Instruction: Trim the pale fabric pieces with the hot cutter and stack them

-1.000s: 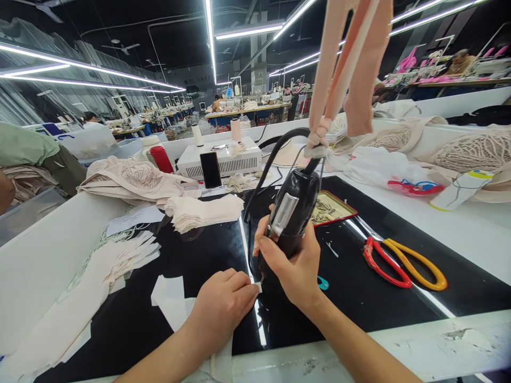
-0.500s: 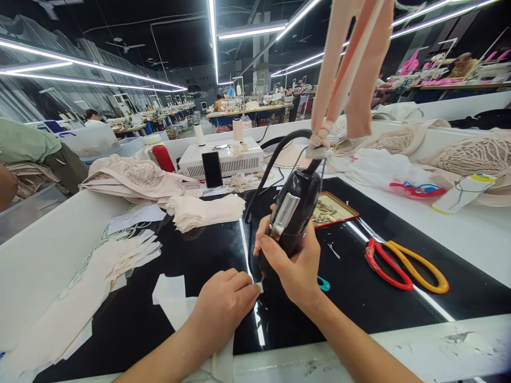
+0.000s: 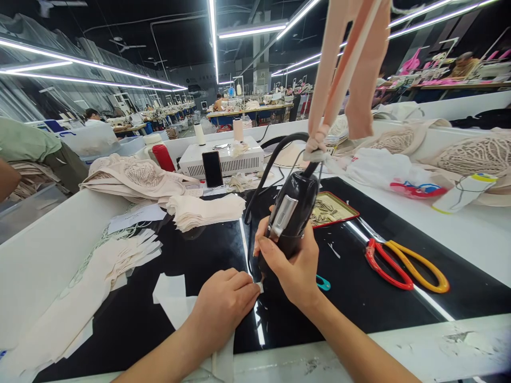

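Observation:
My right hand (image 3: 293, 260) is wrapped round a black handheld tool (image 3: 294, 205) with a metal lever, held upright over the glossy black table surface (image 3: 191, 260). Pink fabric strips (image 3: 339, 69) are tied at its top, beside a black cable. The closed fingers of my left hand (image 3: 229, 300) press a small whitish piece (image 3: 260, 287) against the surface, right at the tool's lower end. White fabric pieces (image 3: 173, 298) lie by my left wrist, partly covered by my forearm.
Scissors (image 3: 399, 260) with red and yellow handles and a tray of small metal parts (image 3: 331, 209) lie to the right. Fabric stacks (image 3: 207, 210) and a phone (image 3: 212, 169) stand farther back. A person in green (image 3: 27, 141) is at the left edge.
The top of the tool and the tied fabric strips have shifted slightly left. My left hand holds its place on the small piece.

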Demonstrator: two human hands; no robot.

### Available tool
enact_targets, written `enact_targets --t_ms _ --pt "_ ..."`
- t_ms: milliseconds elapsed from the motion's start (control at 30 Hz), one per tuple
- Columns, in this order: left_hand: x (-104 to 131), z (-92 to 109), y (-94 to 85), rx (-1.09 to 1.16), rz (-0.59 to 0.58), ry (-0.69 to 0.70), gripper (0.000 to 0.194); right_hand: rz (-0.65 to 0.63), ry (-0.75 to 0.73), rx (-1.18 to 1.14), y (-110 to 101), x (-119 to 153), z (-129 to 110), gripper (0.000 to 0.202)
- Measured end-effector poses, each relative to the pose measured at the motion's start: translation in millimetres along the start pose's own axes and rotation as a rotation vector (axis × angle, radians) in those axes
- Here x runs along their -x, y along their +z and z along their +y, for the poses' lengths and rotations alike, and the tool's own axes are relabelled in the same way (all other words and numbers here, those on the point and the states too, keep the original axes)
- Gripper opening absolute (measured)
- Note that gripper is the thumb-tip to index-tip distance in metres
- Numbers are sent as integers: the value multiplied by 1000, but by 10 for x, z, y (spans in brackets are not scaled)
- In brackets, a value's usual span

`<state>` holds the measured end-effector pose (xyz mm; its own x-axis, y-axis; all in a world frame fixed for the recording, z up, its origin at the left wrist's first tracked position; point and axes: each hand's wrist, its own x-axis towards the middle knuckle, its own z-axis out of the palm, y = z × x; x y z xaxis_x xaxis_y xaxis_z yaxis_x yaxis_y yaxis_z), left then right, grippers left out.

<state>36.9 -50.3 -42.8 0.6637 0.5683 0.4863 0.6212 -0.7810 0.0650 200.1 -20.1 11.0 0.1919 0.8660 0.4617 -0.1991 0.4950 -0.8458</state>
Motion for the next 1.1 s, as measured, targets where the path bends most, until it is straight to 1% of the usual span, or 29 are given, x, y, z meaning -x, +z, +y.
enact_targets --t_ms 167,367,467,667,800,900,1100 --pt "10 -1 -8 22 -11 -12 35 -2 -11 36 -7 10 -8 27" --pt "36 -13 -10 40 -32 -24 32 15 -34 -72 14 46 -80 32" --pt "42 -18 -6 34 -35 -28 31 1 -53 -92 17 69 -82 32" --pt "40 -21 2 36 -42 -15 29 35 -25 -8 4 90 -63 30" --pt "44 -27 2 40 -32 -16 26 14 -32 -57 -6 71 -90 32" --pt "47 -32 7 28 -31 -4 24 39 -56 -94 -4 39 -101 30" --pt "49 -31 16 22 -25 8 24 29 -81 -101 11 -2 -50 29"
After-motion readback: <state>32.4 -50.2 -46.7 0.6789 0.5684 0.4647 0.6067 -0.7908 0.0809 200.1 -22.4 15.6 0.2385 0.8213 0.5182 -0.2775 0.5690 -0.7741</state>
